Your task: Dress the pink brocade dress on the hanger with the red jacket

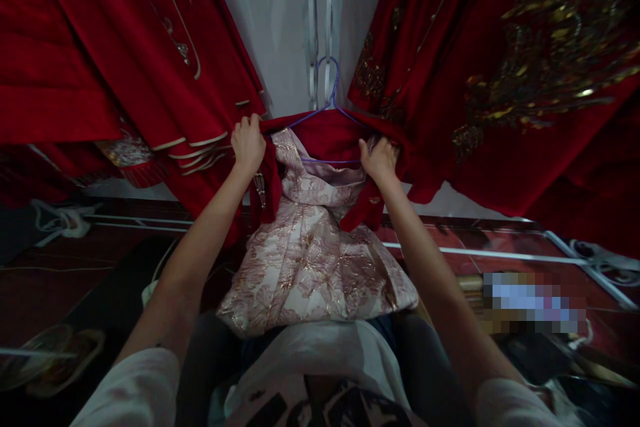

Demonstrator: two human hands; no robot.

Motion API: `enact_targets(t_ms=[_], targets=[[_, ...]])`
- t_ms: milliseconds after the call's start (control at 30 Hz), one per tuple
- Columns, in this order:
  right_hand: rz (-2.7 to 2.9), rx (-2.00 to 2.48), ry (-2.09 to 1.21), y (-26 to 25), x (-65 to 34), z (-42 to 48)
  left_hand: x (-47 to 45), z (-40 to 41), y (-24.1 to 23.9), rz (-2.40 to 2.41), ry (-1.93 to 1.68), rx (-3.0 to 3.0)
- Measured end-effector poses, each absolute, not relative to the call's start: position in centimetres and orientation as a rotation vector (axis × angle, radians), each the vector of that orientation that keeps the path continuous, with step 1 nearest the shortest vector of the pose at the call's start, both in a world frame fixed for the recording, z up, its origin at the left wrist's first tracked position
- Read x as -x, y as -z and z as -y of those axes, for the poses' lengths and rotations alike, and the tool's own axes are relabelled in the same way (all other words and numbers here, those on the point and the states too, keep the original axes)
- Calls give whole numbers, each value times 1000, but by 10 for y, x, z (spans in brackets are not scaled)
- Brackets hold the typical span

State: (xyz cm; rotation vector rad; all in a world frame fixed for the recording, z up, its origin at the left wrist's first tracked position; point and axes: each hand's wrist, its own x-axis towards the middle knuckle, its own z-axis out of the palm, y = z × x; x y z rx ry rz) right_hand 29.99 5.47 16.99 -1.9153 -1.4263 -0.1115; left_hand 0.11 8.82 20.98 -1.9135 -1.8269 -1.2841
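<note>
A pink and white brocade dress [310, 260] with a shiny pattern hangs in front of me on a thin purple hanger [333, 87]. Behind its neckline, a small red jacket [325, 133] spreads across the hanger, its sleeves dropping on either side. My left hand [249, 145] is closed on the jacket's left shoulder, thumb hidden from view. On the other side, my right hand [381, 157] grips the right shoulder close to the hanger's end. Whether those fingers also hold the hanger or the dress strap is hidden. The dress skirt reaches down to my lap.
Large red garments with gold and silver embroidery [540, 67] hang on both sides. White metal poles [327, 20] stand behind the hanger, and a white rail [480, 253] runs low near the floor. A clear container [40, 357] sits at the lower left; a blurred patch covers something at right.
</note>
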Motion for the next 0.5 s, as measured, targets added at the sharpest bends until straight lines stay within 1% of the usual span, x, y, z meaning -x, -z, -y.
enact_targets(t_ms=[133, 300, 400, 500], targets=[[1501, 1979, 199, -180, -331, -64, 15, -116, -214, 1961, 1536, 1971], [1629, 1971, 180, -179, -347, -66, 22, -132, -198, 2169, 1936, 2172], [1640, 1950, 232, -178, -349, -72, 27, -130, -193, 2175, 2012, 2239], [1650, 1893, 242, -181, -354, -79, 35, -128, -194, 2175, 1993, 2202]])
